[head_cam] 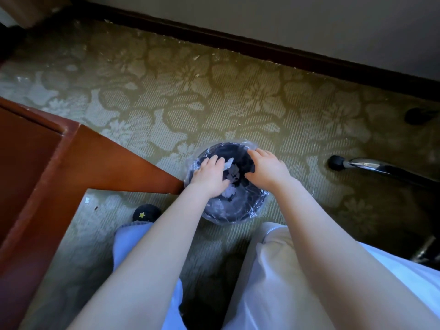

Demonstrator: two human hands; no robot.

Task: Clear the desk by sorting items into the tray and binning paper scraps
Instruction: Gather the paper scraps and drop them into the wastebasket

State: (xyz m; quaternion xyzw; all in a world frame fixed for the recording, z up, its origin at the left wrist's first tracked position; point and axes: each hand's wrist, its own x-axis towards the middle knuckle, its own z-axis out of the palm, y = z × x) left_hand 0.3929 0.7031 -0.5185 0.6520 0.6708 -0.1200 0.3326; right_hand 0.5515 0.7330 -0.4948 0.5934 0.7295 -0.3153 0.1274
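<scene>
Reaching down over a round black waste bin (238,210) lined with a clear plastic bag, both hands hovered at its mouth. White paper scraps (230,173) lay inside, just below the left hand (209,177), its fingers loosely spread above them; the right hand (266,166) held its fingers together, empty. Left of the fingers jutted the wooden desk (71,163); a chrome chair leg (371,164) stood right, on floral carpet (214,91).

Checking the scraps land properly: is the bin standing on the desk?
No, the lined bin stands on the patterned carpet beside the desk corner, with both hands over its opening.
</scene>
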